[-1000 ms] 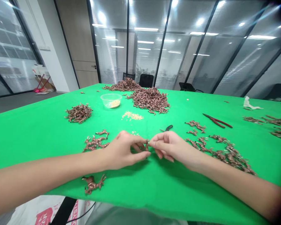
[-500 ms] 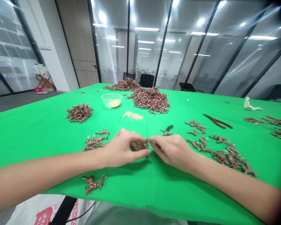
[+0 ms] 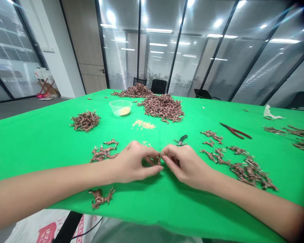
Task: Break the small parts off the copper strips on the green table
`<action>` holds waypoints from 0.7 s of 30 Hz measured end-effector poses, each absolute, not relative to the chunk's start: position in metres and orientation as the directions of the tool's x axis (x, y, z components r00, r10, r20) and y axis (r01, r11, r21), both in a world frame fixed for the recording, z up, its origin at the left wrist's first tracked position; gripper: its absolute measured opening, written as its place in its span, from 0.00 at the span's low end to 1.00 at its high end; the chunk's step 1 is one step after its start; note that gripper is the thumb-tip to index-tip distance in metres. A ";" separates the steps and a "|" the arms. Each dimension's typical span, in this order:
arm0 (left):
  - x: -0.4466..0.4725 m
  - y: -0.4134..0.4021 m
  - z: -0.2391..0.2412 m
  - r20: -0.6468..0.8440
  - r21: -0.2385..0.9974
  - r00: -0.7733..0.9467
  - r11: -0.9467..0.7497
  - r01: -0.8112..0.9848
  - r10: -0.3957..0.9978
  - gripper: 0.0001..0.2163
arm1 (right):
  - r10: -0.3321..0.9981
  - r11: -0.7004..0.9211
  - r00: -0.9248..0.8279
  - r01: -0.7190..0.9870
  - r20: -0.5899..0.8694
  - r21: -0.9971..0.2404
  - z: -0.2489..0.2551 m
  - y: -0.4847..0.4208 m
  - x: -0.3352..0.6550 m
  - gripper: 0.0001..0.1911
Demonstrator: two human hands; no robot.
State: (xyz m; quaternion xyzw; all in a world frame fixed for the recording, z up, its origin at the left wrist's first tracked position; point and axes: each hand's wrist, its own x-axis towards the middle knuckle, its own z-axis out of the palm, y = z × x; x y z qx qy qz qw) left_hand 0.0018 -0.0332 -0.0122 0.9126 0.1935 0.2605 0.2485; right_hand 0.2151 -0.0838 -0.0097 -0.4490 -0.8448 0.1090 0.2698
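Note:
In the middle of the green cloth, my left hand pinches a small brown animal figurine between thumb and fingers. My right hand is closed in a pinch against the figurine's upper end; what its fingertips hold, if anything, is too small to make out. By my left wrist lie several brown deer-like figurines, and another single figurine rests near the front edge. Small dark-handled cutters lie just behind my right hand. A few pale bits are scattered behind my fingers.
Large figurine heaps stand at the back, with a smaller pile at left. A clear bowl holds pale bits beside a loose scatter. Red-handled pliers and more figurines lie at right.
Both hands have shifted slightly downward together. My right fingers have curled more, and the figurine sits a little lower between the hands, more hidden by fingers.

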 end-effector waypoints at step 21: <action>0.000 -0.031 -0.016 0.428 0.428 0.783 -0.864 0.264 0.452 0.11 | 0.929 0.332 -0.333 0.561 0.160 -0.758 -0.002 -0.083 0.220 0.09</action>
